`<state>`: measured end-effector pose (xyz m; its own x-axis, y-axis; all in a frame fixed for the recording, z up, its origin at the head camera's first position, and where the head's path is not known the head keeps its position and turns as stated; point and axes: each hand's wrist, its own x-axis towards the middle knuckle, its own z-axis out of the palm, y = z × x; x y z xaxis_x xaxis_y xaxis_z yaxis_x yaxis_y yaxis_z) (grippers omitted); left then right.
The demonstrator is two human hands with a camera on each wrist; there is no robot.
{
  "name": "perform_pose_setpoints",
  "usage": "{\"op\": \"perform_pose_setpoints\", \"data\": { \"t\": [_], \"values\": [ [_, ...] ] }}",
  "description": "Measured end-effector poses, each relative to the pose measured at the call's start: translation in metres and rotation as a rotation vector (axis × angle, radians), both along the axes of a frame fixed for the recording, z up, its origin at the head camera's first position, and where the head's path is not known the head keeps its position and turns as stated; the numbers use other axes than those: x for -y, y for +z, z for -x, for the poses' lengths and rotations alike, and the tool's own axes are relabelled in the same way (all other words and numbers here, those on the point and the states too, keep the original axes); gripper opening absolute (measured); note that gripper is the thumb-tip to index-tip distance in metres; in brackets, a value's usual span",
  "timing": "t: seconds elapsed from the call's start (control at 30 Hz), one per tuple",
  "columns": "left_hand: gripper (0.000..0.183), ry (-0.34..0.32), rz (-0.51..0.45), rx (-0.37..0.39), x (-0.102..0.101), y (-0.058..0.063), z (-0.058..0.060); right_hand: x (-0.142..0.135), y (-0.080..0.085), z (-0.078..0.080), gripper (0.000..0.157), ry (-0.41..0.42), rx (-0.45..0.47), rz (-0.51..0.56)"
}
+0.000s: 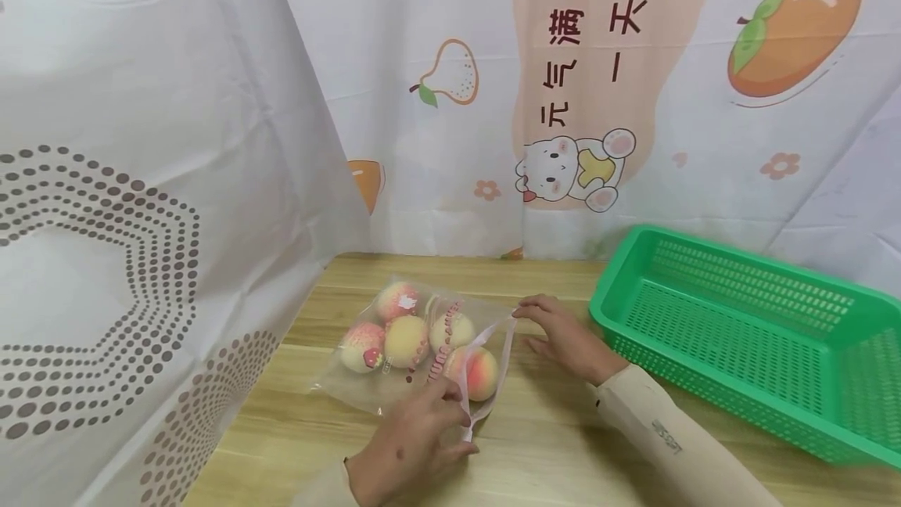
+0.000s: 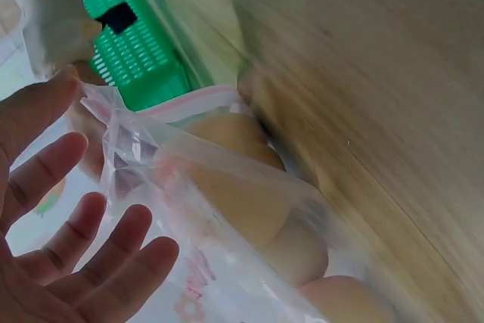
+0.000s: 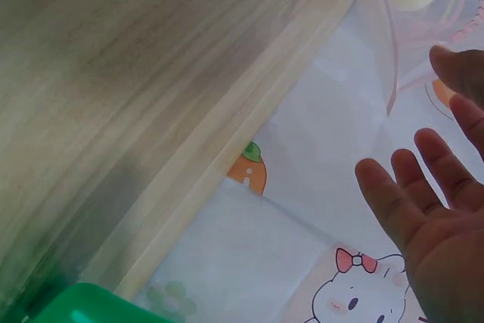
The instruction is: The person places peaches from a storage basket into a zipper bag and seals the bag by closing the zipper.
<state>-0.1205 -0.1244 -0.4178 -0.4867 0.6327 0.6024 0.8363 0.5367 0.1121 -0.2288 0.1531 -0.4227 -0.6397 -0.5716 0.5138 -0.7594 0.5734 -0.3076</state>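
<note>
A clear plastic bag (image 1: 397,391) with pink print and a pale strip along its mouth lies on the table, holding several peaches (image 1: 406,341). The mouth faces right and gapes. My left hand (image 1: 415,433) is at the near corner of the mouth; in the left wrist view its fingers (image 2: 113,240) are spread, one tip right at the bag's edge. At the far corner of the mouth is my right hand (image 1: 566,339), fingertips overlapping the edge in the head view. Its fingers (image 3: 389,194) look extended and apart in the right wrist view.
A green plastic basket (image 1: 718,253) with a mesh of holes stands on the right, close beside my right forearm. The wooden table (image 1: 281,444) ends against a printed cloth (image 1: 436,233) at the back. Another patterned cloth (image 1: 232,202) hangs along the left.
</note>
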Motion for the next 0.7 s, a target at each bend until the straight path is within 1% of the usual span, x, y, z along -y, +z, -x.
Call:
{"op": "perform_pose_setpoints", "data": {
  "t": [0.13,0.3,0.43,0.57,0.7],
  "values": [
    [0.037,0.010,0.051,0.007,0.000,-0.001,-0.005,0.003,-0.003,0.005,0.037,-0.020,-0.026,-0.011],
    [0.033,0.046,0.105,0.034,-0.001,-0.001,-0.009,0.006,-0.008,0.012,0.036,-0.044,-0.055,-0.022],
    [0.029,0.051,0.104,0.042,0.000,-0.001,-0.010,0.008,-0.012,0.016,0.034,-0.056,-0.062,-0.020],
    [0.024,0.051,0.084,0.034,-0.001,-0.002,-0.011,0.009,-0.016,0.021,0.031,-0.059,-0.090,-0.019],
    [0.018,0.071,0.076,0.034,0.000,-0.002,-0.011,0.012,-0.018,0.026,0.028,-0.052,-0.115,-0.007]
  ]
}}
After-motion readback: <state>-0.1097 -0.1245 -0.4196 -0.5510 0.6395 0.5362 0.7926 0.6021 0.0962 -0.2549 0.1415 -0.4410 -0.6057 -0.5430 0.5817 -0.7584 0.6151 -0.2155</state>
